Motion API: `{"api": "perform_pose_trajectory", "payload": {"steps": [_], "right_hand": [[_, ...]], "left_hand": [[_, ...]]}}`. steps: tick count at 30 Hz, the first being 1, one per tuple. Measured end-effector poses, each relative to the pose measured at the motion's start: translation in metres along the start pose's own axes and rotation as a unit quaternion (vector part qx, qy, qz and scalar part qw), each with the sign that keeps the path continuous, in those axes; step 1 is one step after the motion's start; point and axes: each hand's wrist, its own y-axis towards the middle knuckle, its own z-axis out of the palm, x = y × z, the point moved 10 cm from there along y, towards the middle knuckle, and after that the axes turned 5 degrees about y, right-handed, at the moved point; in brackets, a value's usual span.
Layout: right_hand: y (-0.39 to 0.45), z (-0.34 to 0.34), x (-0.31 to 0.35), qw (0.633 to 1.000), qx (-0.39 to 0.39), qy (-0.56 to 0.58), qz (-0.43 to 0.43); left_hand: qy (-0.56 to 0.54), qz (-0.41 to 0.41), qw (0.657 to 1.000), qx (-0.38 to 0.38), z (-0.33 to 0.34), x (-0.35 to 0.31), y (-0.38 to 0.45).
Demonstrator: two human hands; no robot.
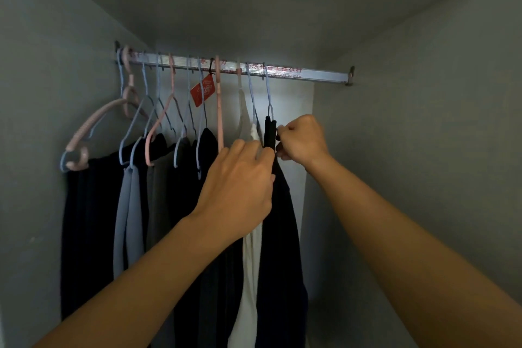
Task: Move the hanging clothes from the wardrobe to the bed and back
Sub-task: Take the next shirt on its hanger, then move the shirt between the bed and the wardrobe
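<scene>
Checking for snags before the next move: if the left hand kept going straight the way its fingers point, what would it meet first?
The left hand points up and right, fingers already against the dark garment on the rightmost hanger. Going on, it would probably press into that garment's neck, with the right hand just beyond; depth is uncertain.

I'm seeing both hands up at the rail point(310, 74) inside the wardrobe point(423, 121): right hand point(300, 142) is pinching the top of the rightmost dark garment point(279, 234) w/ its blue hanger point(269, 99), left hand point(240, 186) is pressing vs the white garment point(248, 277) beside it.
</scene>
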Motion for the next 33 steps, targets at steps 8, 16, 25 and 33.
{"api": "perform_pose_trajectory", "payload": {"steps": [8,16,25,33], "right_hand": [[-0.057,-0.006,-0.013,0.970,0.132,-0.203,0.003],[-0.152,-0.024,-0.033,0.939,0.197,-0.278,0.034],[-0.264,-0.040,-0.049,0.908,0.221,-0.335,0.123],[-0.372,-0.096,-0.070,0.890,0.175,-0.361,0.218]], "left_hand": [[-0.057,-0.038,0.998,0.007,-0.003,0.004,-0.021],[-0.126,-0.021,0.980,0.154,0.037,0.000,-0.059],[-0.209,0.044,0.922,0.323,0.065,-0.030,-0.125],[-0.235,0.153,0.855,0.436,0.075,-0.113,-0.197]]}}
